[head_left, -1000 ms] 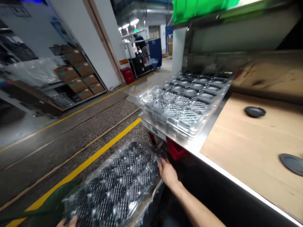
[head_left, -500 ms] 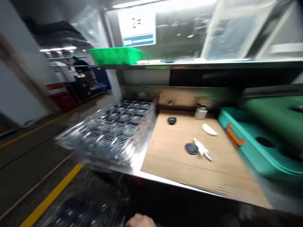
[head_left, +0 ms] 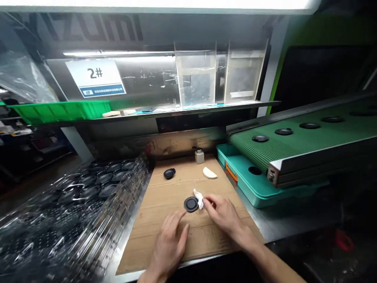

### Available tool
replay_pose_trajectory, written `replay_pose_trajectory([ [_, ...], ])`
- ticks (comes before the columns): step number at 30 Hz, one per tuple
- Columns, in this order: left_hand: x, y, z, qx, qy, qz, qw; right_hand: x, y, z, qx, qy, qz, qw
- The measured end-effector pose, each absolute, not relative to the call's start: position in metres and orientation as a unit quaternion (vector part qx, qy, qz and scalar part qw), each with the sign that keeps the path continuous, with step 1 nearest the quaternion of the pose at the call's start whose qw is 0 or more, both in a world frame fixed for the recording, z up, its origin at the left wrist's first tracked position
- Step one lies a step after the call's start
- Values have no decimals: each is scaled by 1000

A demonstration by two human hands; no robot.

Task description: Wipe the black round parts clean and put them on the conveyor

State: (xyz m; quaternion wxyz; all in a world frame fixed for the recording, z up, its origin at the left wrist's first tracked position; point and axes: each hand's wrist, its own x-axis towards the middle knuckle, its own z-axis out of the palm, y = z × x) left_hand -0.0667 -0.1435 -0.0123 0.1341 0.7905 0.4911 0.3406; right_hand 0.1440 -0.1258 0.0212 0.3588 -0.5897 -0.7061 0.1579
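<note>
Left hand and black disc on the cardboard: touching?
Apart. In the head view, the fingertips of the left hand stop short of the black disc, with bare cardboard showing between them.

This is a factory production line, seen from a numbered workstation. A sign (head_left: 96, 78) reading "2#" is mounted above a steel-edged table (head_left: 153, 239) topped with cardboard, and stacked clear plastic trays (head_left: 70, 220) sit at its left. To the right, a green slatted conveyor (head_left: 303, 141) carries black discs (head_left: 283, 131) above a teal bin (head_left: 244, 184), and a green crate (head_left: 59, 111) stands on the far shelf (head_left: 188, 112).
</note>
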Motion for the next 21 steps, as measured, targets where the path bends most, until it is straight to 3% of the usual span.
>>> replay_pose_trajectory([
  [3, -43, -100, -6, 779, 553, 283, 82, 153, -68, 19, -652, -693, 138, 274],
  [7, -33, -77, -14, 784, 577, 215, 77, 144, -11, 7, -609, -753, 175, 178],
  [14, -38, -78, -14, 766, 580, 267, 75, 146, 15, -12, -576, -760, 194, 228],
  [21, -55, -76, -20, 649, 735, 188, -57, 162, 5, -9, -502, -798, 232, 239],
])
